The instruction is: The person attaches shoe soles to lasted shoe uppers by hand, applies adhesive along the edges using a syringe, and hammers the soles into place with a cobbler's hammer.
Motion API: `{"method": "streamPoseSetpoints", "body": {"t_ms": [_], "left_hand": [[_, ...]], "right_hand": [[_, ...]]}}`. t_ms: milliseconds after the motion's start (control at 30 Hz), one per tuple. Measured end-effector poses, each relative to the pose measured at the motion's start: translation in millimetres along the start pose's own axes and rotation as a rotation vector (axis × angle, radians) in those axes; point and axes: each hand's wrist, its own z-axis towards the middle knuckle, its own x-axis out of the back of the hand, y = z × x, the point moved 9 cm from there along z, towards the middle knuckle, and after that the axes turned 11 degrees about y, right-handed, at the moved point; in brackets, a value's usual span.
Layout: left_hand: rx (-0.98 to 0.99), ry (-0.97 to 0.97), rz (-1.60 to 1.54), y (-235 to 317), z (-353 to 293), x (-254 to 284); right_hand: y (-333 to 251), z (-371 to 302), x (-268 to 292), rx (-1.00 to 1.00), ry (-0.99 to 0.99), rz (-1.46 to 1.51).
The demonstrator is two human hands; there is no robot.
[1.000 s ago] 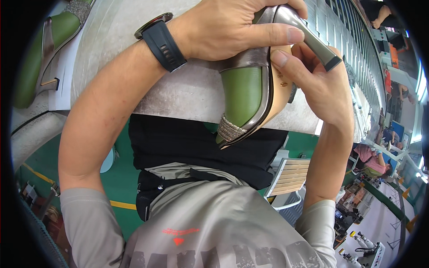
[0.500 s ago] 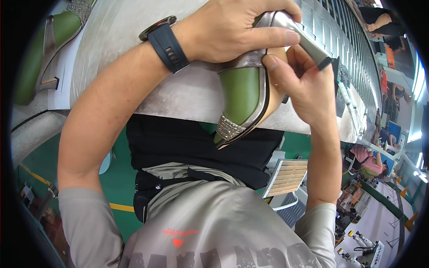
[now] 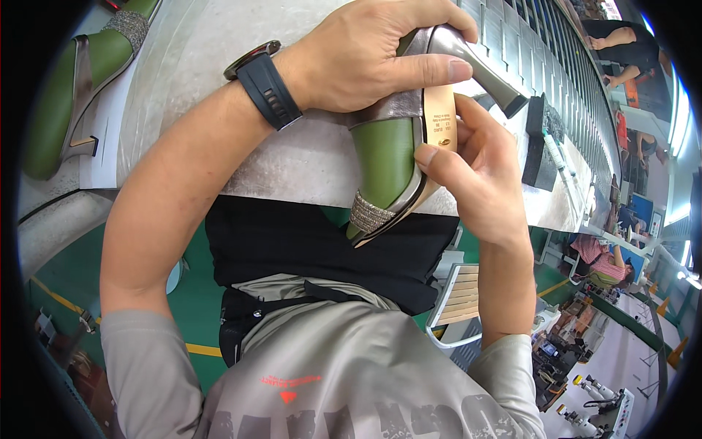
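A high-heeled sandal (image 3: 369, 212) with a glittering toe strap and metallic pewter ankle band is held on its side over the table's near edge. A green shoe last (image 3: 386, 152) fills it. My left hand (image 3: 380, 55) wraps the heel end, its thumb lying along the base of the tall silvery heel (image 3: 488, 77). My right hand (image 3: 475, 164) is closed on the sole's edge near the arch, thumb on the side and fingers partly hidden behind. The tan sole (image 3: 439, 117) with small print faces right.
Another sandal on a green last (image 3: 55, 121) lies at the left on a white sheet. Beyond the table (image 3: 197, 44) runs a metal roller conveyor (image 3: 541, 55). A black block (image 3: 540, 143) and a white tube-like item (image 3: 557, 157) lie right of my right hand. Other people work far right.
My right hand has slid down the sole toward the toe, uncovering the printed area. The sandal has shifted slightly left and turned a little.
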Motion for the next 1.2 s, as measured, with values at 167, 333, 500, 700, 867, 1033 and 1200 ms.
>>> {"method": "streamPoseSetpoints", "body": {"t_ms": [167,333,500,700,867,1033,1200], "left_hand": [[0.008,-0.015,0.001,-2.0,0.6,-2.2],[-0.042,-0.026,0.035,5.2,3.4,2.2],[0.346,-0.011,0.158,4.2,-2.5,50.8],[0.316,0.296,0.429,81.4,-85.0,98.4],[0.032,0.212,0.606,111.5,-95.8,70.7],[0.023,0.137,0.56,105.3,-91.0,66.6],[-0.015,0.122,0.569,101.9,-91.0,65.1]], "right_hand": [[9.2,1.1,4.0,-0.067,-0.003,0.034],[8.8,23.0,6.3,0.007,0.032,0.109],[-29.2,46.0,-11.9,0.204,-0.01,-0.08],[-76.8,10.3,-25.3,0.788,0.136,-0.625],[-77.3,-13.3,-45.8,1.056,0.068,-0.652],[-78.8,-10.6,-46.8,1.105,0.089,-0.624],[-77.5,-8.0,-48.2,1.131,0.082,-0.603]]}}
